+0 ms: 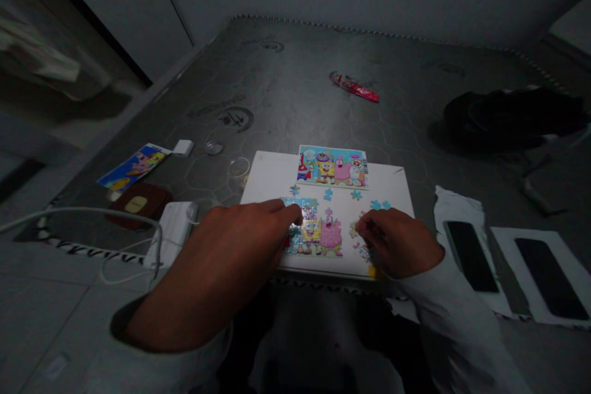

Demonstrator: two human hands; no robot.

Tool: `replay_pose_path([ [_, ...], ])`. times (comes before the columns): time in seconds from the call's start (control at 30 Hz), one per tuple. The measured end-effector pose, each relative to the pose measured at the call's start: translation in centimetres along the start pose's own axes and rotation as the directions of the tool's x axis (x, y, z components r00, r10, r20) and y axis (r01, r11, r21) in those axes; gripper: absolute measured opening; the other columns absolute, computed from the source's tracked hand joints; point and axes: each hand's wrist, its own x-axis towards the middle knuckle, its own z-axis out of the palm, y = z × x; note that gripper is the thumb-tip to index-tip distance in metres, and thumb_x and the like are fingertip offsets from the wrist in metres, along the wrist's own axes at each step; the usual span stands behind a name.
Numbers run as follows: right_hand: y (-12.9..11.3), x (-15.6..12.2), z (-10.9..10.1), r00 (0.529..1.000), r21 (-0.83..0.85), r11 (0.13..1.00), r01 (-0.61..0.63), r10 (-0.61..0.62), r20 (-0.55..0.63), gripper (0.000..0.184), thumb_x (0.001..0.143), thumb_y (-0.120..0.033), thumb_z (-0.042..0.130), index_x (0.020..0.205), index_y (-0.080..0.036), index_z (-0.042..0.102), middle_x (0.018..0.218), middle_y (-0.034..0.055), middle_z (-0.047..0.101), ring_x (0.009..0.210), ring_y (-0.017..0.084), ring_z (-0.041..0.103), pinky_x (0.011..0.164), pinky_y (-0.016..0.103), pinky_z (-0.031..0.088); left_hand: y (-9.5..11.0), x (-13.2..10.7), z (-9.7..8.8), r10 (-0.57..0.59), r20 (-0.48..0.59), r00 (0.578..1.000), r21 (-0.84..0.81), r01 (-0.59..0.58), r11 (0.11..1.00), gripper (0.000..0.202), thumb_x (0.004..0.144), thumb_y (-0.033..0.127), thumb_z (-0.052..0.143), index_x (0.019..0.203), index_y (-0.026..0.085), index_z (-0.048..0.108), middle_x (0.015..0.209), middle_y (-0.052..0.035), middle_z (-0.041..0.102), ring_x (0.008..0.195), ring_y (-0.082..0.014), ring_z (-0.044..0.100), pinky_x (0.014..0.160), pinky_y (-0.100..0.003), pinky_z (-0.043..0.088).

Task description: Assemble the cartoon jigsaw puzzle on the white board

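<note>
A partly assembled cartoon jigsaw puzzle point(314, 228) lies on a white box point(270, 181). My left hand point(244, 240) reaches over its left side, fingers bent together and fingertips down on the pieces; whatever is under them is hidden. To the right of the puzzle, my right hand point(399, 240) is closed in a pinch at a pale puzzle piece point(354, 229). More loose pieces point(362, 250) lie by its fingers. Several blue pieces point(328, 194) are spread above the puzzle. Behind them lies the picture card point(332, 166) with the same cartoon figures.
Left of the box are a white power bank-like block point(173, 225) with a cable, a brown case point(141, 204), a cartoon packet point(133, 166) and clear round lids point(213, 147). Two dark phones point(471, 255) lie right. A red wrapper point(355, 87) and black bag point(503, 120) are farther back.
</note>
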Motion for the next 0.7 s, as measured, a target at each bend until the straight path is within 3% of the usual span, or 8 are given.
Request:
replay_pose_path([
  [0.1, 0.4, -0.1, -0.5, 1.0, -0.012, 1.0, -0.007, 0.007, -0.017, 0.015, 0.088, -0.02, 0.054, 0.081, -0.022, 0.067, 0.076, 0.0031, 0.069, 0.071, 0.018, 0.059, 0.064, 0.028, 0.039, 0.0, 0.0, 0.0, 0.003, -0.005, 1.0, -0.001, -0.003, 1.0, 0.028, 0.082, 0.014, 0.044, 0.096, 0.029, 0.063, 0.084, -0.0004, 0.07, 0.063, -0.0194, 0.063, 0.049, -0.029, 0.022],
  [0.2, 0.9, -0.2, -0.8, 0.998, -0.005, 1.0, -0.001, 0.001, -0.067, 0.013, 0.086, -0.02, 0.055, 0.091, -0.021, 0.067, 0.081, 0.0032, 0.07, 0.073, 0.018, 0.06, 0.067, 0.029, 0.042, 0.0, -0.1, 0.0, 0.008, -0.011, 1.0, -0.002, -0.008, 1.0, 0.029, 0.081, 0.013, 0.044, 0.096, 0.029, 0.063, 0.084, -0.0001, 0.07, 0.062, -0.0193, 0.063, 0.049, -0.029, 0.022],
  [0.43, 0.5, -0.3, 0.0, 0.993, 0.035, 0.999, 0.041, -0.037, -0.116, 0.027, 0.087, -0.037, 0.064, 0.106, -0.017, 0.067, 0.095, 0.0086, 0.066, 0.087, 0.024, 0.062, 0.078, 0.037, 0.049, 0.1, 0.0, 0.0, 0.01, -0.007, 1.0, 0.003, -0.01, 1.0, 0.03, 0.082, 0.013, 0.043, 0.097, 0.03, 0.063, 0.084, -0.0003, 0.07, 0.063, -0.0203, 0.063, 0.048, -0.028, 0.021],
  [0.7, -0.8, 0.0, 0.6, 0.994, 0.066, 0.996, 0.056, -0.05, -0.093, 0.016, 0.083, -0.02, 0.067, 0.098, -0.017, 0.065, 0.098, 0.0074, 0.066, 0.09, 0.023, 0.062, 0.08, 0.036, 0.047, -0.3, 0.3, 0.4, -0.012, 0.034, 0.999, 0.003, 0.012, 1.0, 0.03, 0.085, 0.019, 0.041, 0.099, 0.031, 0.064, 0.085, -0.0008, 0.071, 0.062, -0.02, 0.064, 0.048, -0.029, 0.025],
])
